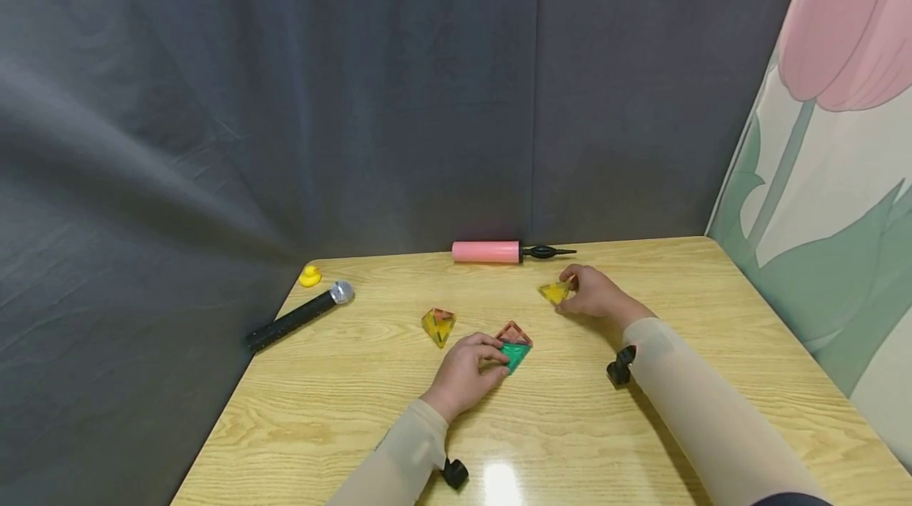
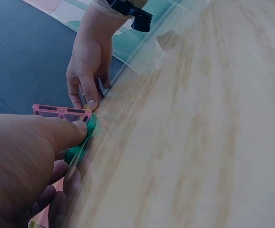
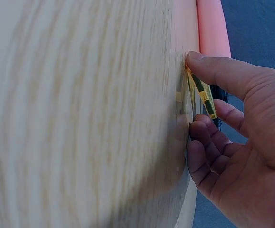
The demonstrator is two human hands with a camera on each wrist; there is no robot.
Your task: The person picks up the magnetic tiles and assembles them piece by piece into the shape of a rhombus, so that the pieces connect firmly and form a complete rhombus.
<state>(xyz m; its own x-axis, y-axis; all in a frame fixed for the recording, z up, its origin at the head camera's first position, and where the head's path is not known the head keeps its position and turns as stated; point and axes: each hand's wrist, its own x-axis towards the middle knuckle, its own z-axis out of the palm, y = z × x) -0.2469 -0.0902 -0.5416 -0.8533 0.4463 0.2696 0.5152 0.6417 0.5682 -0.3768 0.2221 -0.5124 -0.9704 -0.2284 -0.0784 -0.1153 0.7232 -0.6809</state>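
Note:
In the head view the left hand [image 1: 466,375] pinches a green triangular tile [image 1: 514,355] near the table's middle. A reddish tile [image 1: 514,333] adjoins its far edge; in the left wrist view a pink tile frame [image 2: 61,111] rises beside the green tile [image 2: 91,127]. Farther back and to the right, the right hand [image 1: 593,294] holds a yellow triangular tile [image 1: 553,293] by its edges. Thumb and fingers of the right hand [image 3: 242,109] are round this yellow tile [image 3: 204,96], which stands tilted at the table surface.
A yellow and orange tile piece [image 1: 438,326] lies left of the green tile. The pink pump [image 1: 487,252] lies along the table's back edge. At the left are a black microphone [image 1: 299,318] and a small yellow duck [image 1: 309,276]. Dark cloth [image 1: 427,94] hangs behind the table.

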